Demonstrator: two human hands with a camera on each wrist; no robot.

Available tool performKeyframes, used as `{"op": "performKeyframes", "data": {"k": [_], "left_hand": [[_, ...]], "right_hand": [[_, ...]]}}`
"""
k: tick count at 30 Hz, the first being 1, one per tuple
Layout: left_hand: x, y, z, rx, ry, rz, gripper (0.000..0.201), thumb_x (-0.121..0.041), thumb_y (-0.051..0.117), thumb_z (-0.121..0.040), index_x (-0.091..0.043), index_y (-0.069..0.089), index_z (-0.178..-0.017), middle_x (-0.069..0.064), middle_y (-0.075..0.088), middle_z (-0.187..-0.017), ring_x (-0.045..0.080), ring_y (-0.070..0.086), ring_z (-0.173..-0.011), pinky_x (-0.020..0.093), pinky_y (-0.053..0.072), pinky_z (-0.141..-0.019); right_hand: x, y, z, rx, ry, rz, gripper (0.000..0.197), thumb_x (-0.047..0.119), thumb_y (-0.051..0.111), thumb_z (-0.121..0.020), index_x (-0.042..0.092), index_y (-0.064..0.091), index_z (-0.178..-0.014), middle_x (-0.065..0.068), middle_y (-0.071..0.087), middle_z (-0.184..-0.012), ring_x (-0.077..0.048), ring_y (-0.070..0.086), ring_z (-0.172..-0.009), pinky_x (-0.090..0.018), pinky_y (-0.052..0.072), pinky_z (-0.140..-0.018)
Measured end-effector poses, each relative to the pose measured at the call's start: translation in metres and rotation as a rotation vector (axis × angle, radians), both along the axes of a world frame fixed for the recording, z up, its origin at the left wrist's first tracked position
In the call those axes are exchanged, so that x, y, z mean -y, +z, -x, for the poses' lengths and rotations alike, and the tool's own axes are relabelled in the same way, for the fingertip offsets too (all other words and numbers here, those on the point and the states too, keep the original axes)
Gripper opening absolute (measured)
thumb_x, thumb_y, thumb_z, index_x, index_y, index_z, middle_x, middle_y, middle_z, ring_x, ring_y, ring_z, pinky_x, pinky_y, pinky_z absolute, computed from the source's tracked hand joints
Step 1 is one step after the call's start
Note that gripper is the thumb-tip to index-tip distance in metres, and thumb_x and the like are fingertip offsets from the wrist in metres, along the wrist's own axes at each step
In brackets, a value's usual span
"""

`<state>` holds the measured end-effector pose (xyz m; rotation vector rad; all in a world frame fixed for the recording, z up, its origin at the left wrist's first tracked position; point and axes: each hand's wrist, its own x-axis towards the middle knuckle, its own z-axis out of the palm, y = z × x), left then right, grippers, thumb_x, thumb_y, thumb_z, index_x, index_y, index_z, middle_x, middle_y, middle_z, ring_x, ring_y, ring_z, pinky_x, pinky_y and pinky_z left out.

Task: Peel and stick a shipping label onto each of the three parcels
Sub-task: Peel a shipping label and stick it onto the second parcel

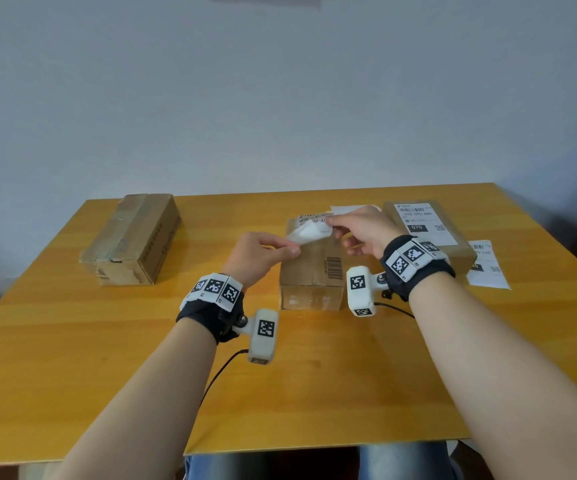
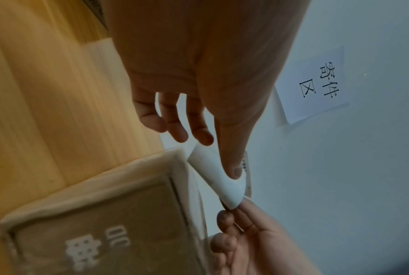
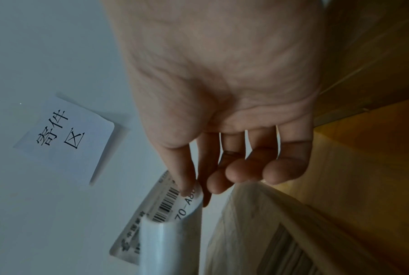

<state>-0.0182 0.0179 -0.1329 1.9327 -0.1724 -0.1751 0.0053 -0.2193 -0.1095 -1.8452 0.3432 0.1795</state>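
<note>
Three cardboard parcels stand on the yellow table [image 1: 72,358]. The left parcel [image 1: 131,237] is bare. The right parcel [image 1: 453,252] carries a white shipping label [image 1: 422,221] on top. Above the far end of the middle parcel [image 1: 311,271] both hands hold one label sheet. My left hand [image 1: 289,249] pinches the curled white backing [image 2: 220,178]. My right hand [image 1: 330,221] pinches the printed label [image 3: 173,204] between thumb and forefinger. The backing is partly peeled away from the label. My other fingers are loosely curled.
Another printed label sheet [image 1: 486,265] lies on the table right of the right parcel. A white slip [image 1: 346,209] lies behind the middle parcel. A paper sign [image 2: 316,83] with black characters hangs on the pale wall behind the table.
</note>
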Motion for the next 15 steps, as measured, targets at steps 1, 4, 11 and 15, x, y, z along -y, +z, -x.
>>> {"op": "performKeyframes", "data": {"k": [1,4,11,15], "left_hand": [[-0.001,-0.003,0.000,0.022,0.012,-0.002,0.004,-0.030,0.085,-0.089,-0.030,0.082,-0.086,-0.011,0.077,-0.102,0.006,0.064,-0.091,0.027,0.045,-0.076],[-0.002,-0.010,-0.002,0.086,0.037,-0.028,0.011,-0.031,0.087,-0.087,-0.028,0.079,-0.094,-0.014,0.065,-0.090,0.009,0.058,-0.085,0.026,0.044,-0.076],[0.001,-0.015,-0.013,0.107,0.150,0.045,0.032,-0.042,0.079,-0.093,-0.030,0.072,-0.122,-0.006,0.055,-0.095,0.015,0.059,-0.088,0.036,0.051,-0.077],[0.003,-0.012,-0.011,0.155,0.087,0.073,0.002,-0.032,0.081,-0.093,-0.033,0.080,-0.092,-0.009,0.071,-0.092,0.010,0.060,-0.081,0.029,0.046,-0.073]], "right_hand": [[0.000,0.000,-0.001,-0.003,-0.001,0.009,0.028,0.030,0.076,-0.094,0.005,0.074,-0.105,-0.003,0.068,-0.076,-0.014,0.054,-0.054,-0.029,0.050,-0.053],[0.001,-0.001,-0.001,-0.009,0.000,0.017,0.023,0.027,0.075,-0.094,0.006,0.074,-0.104,-0.003,0.067,-0.073,-0.014,0.053,-0.054,-0.029,0.048,-0.052],[0.001,-0.002,0.001,0.024,0.025,-0.044,0.013,0.024,0.074,-0.096,0.013,0.075,-0.103,-0.003,0.065,-0.074,-0.015,0.053,-0.055,-0.030,0.048,-0.053],[0.003,-0.003,0.001,0.019,0.036,-0.035,0.014,0.026,0.076,-0.095,0.014,0.077,-0.103,-0.003,0.066,-0.076,-0.014,0.055,-0.056,-0.028,0.049,-0.052]]}}
